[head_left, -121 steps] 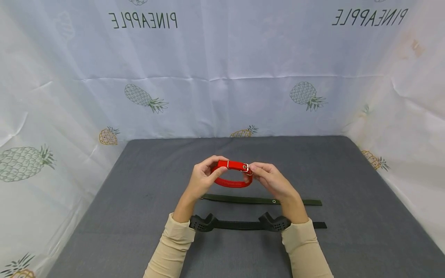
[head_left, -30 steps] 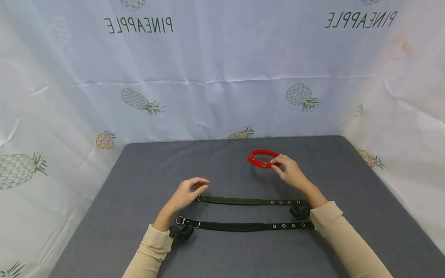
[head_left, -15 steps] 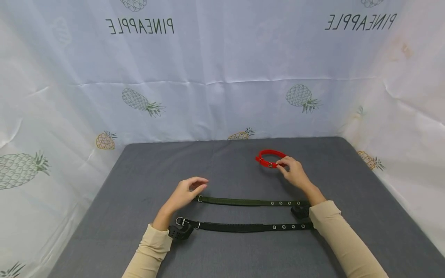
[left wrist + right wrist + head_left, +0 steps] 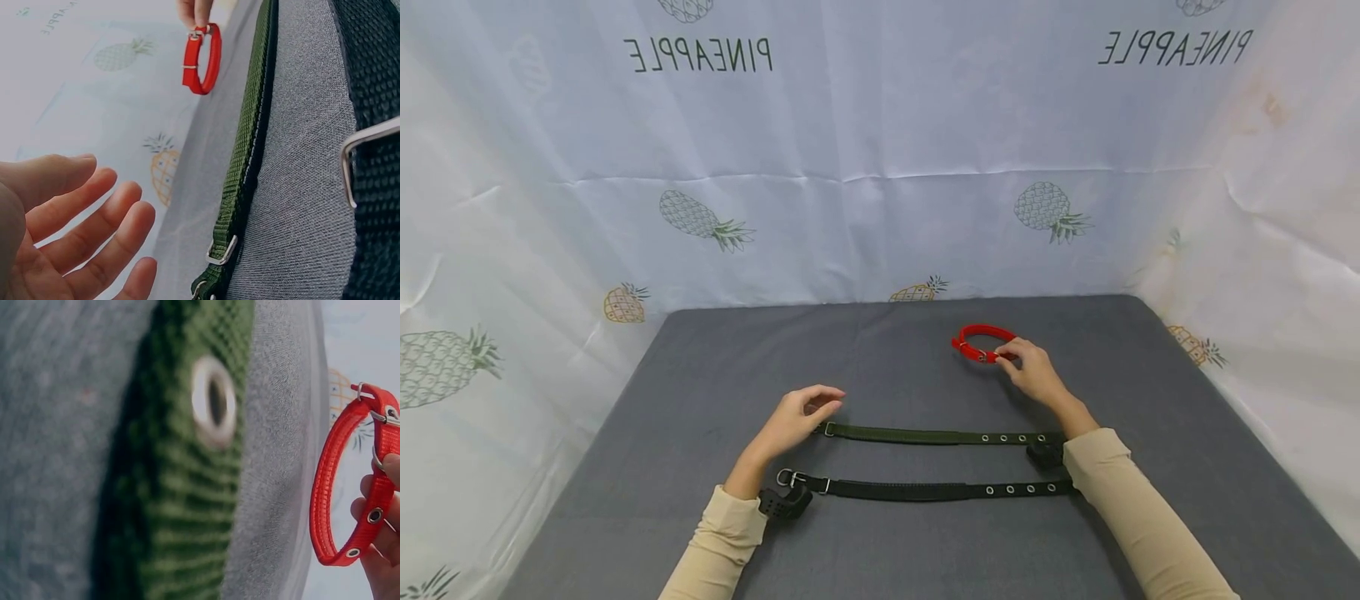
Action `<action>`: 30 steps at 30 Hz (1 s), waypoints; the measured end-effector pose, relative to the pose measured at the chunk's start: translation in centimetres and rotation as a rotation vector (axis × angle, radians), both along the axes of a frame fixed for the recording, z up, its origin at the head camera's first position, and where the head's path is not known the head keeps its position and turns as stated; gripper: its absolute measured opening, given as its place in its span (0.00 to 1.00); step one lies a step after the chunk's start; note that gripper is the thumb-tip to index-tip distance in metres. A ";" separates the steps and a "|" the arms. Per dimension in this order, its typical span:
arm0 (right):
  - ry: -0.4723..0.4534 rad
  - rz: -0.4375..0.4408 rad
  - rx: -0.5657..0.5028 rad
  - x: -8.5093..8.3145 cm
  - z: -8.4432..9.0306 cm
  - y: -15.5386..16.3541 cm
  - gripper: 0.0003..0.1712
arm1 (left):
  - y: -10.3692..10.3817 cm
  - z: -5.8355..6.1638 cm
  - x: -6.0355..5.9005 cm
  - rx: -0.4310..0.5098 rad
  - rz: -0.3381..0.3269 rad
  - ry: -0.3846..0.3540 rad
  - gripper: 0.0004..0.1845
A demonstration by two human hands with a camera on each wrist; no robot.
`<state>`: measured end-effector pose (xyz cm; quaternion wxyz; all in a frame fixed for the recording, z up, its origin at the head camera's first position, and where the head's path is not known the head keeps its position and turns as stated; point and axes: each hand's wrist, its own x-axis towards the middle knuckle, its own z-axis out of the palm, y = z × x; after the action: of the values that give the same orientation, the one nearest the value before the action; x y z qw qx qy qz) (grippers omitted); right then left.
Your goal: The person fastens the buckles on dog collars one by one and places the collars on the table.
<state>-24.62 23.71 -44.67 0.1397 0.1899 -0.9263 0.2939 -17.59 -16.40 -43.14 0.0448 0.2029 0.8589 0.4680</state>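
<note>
A red dog collar point(image 4: 967, 352), buckled into a loop, is at the back right of the table. My right hand point(image 4: 1033, 371) pinches it beside the buckle, between thumb and fingers. The right wrist view shows its eyelets and D-ring close to the fingertips point(image 4: 357, 509). Whether the loop touches the cloth is hard to tell. My left hand point(image 4: 793, 421) holds nothing; its fingers point(image 4: 134, 228) are loosely bent above the buckle end of a flat green collar point(image 4: 910, 436). Nearer me lies a black collar point(image 4: 902, 492), stretched out parallel to the green one.
Grey cloth point(image 4: 880, 550) covers the table. Black wrist cameras point(image 4: 785, 502) sit under both wrists, and the right one hides the end of the green collar. White curtains point(image 4: 850, 242) printed with pineapples hang at the back and both sides.
Four seconds ago both hands held the red collar mid-table. My left hand has let go and moved left; my right has carried the collar back and right. Over the last half second, almost nothing moved.
</note>
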 end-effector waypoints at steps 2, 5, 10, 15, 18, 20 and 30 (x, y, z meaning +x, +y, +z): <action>-0.005 0.008 0.012 0.0 0.0 0.0 0.08 | 0.0 -0.1 0.0 0.001 0.002 -0.007 0.16; -0.018 0.022 0.033 -0.1 0.0 0.1 0.08 | -0.1 -0.1 -0.1 0.002 -0.004 -0.009 0.16; -0.057 0.041 0.057 -0.4 -0.2 -0.1 0.08 | -0.2 0.0 -0.3 0.001 -0.015 0.010 0.15; -0.106 0.039 0.072 -0.6 -0.2 -0.1 0.10 | -0.3 0.0 -0.2 0.000 -0.007 0.009 0.15; -0.126 0.031 0.079 -0.5 -0.3 -0.1 0.10 | -0.4 0.0 -0.1 -0.003 0.006 -0.005 0.16; -0.135 0.027 0.080 -0.5 -0.3 0.0 0.10 | -0.5 -0.1 0.0 -0.006 0.015 -0.014 0.16; -0.160 0.042 0.089 -0.7 -0.5 0.0 0.08 | -0.8 0.0 0.3 0.002 0.024 -0.032 0.16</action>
<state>-25.28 23.68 -45.13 0.0506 0.1915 -0.9424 0.2696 -17.32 -17.22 -43.12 0.0527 0.1852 0.8601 0.4724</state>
